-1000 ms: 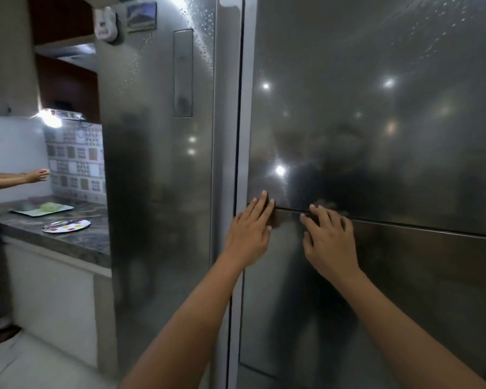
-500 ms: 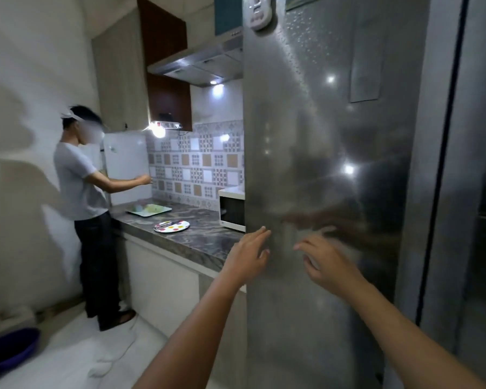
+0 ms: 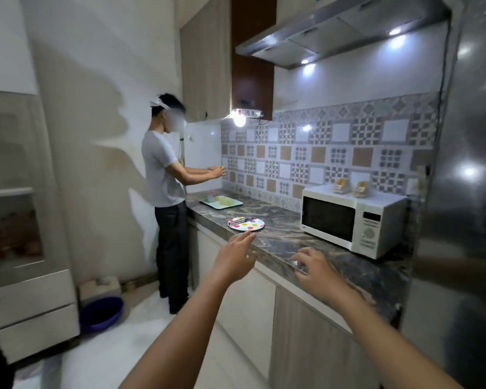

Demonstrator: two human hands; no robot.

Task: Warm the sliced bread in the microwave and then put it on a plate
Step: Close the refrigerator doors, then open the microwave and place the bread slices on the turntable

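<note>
Two clear packets of bread [image 3: 341,185] stand side by side on top of the microwave [image 3: 348,220], toward its back edge by the tiled wall [image 3: 320,153]. We cannot make out the slices inside them. The microwave is white, its door is closed, and it sits at the right end of the desk [image 3: 281,240], just beside the steel fridge [image 3: 472,164]. To its left on the same desk lies a round plate [image 3: 251,226] with coloured dots, and some cutlery [image 3: 241,219] lies across it.

Our left hand [image 3: 234,256] hangs in the air near that plate, at the front edge of the desk. Its grip is spread, the fingers straight and holding nothing. Our right hand [image 3: 317,272] is over the desk in front of the microwave, apart from its door. Its grip is also spread and empty, with the fingers bent a little downward. We cannot tell whether the fingertips touch the stone. The two hands are apart from each other.

Farther along the desk sits a pale green tray [image 3: 235,204] holding small things too blurred to name. Another person [image 3: 163,169] in a white T-shirt and dark trousers stands at that far end, both hands raised in front of the wall. A range hood [image 3: 334,32] with lit lamps hangs above the desk. A blue basin [image 3: 101,313] lies on the floor behind that person, and a pale cabinet [image 3: 20,220] stands at the left.
</note>
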